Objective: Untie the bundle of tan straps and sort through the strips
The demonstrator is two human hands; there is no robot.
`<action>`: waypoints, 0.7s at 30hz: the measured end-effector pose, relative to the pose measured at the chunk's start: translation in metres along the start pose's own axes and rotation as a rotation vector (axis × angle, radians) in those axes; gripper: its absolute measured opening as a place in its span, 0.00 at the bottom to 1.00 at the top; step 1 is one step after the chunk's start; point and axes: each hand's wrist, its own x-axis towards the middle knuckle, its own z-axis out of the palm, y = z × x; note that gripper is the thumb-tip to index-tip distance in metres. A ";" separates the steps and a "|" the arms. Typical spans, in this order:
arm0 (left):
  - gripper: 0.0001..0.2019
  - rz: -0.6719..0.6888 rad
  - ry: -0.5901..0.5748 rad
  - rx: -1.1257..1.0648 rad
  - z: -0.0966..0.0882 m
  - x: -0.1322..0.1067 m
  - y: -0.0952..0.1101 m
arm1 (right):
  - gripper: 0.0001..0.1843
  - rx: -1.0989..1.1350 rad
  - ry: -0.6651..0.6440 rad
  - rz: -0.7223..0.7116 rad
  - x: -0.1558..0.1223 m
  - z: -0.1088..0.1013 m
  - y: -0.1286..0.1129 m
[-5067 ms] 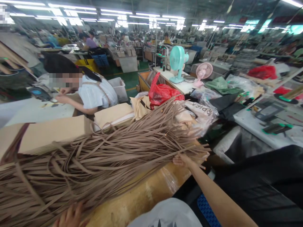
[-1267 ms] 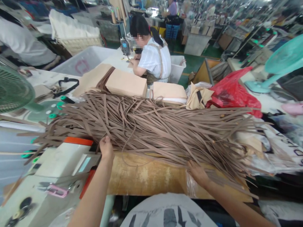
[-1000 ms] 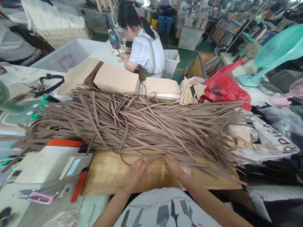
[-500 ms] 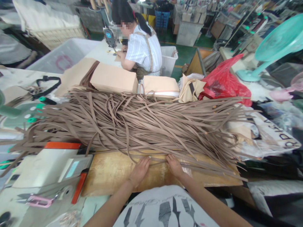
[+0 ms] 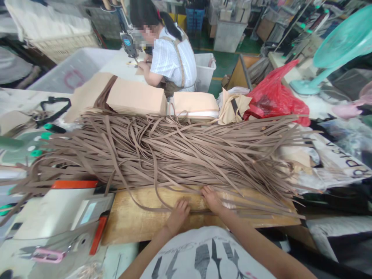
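Note:
A long heap of flat brown straps (image 5: 180, 155) lies across a wooden board (image 5: 130, 224) in front of me. My left hand (image 5: 179, 212) is closed around a brown strap (image 5: 145, 207) near the board's front edge, and that strap runs on to the right beneath my right wrist. At the heap's near edge, my right hand (image 5: 211, 198) has its fingers bent and pressed together on another strap; the fingertips are partly hidden.
Stacked beige sheets (image 5: 136, 97) stand behind the heap, with a red plastic bag (image 5: 273, 95) to their right. On the left lie pink-handled snips (image 5: 48, 255) and a sewing machine body (image 5: 64, 205). Beyond, a co-worker (image 5: 171, 54) sits at another machine. A turquoise fan (image 5: 340, 42) stands at right.
My left hand has come toward me, drawing one strap away from the heap across the board. My right hand has shifted slightly forward to the heap's edge.

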 end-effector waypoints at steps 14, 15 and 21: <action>0.09 0.108 0.112 0.060 -0.012 0.011 -0.001 | 0.06 -0.013 -0.111 -0.103 -0.011 0.003 -0.017; 0.10 0.092 0.099 0.055 -0.013 0.012 -0.001 | 0.05 -0.010 -0.145 -0.138 -0.016 0.003 -0.018; 0.13 0.038 0.043 0.027 -0.011 0.008 0.001 | 0.13 -0.119 -0.026 0.063 -0.002 -0.017 -0.007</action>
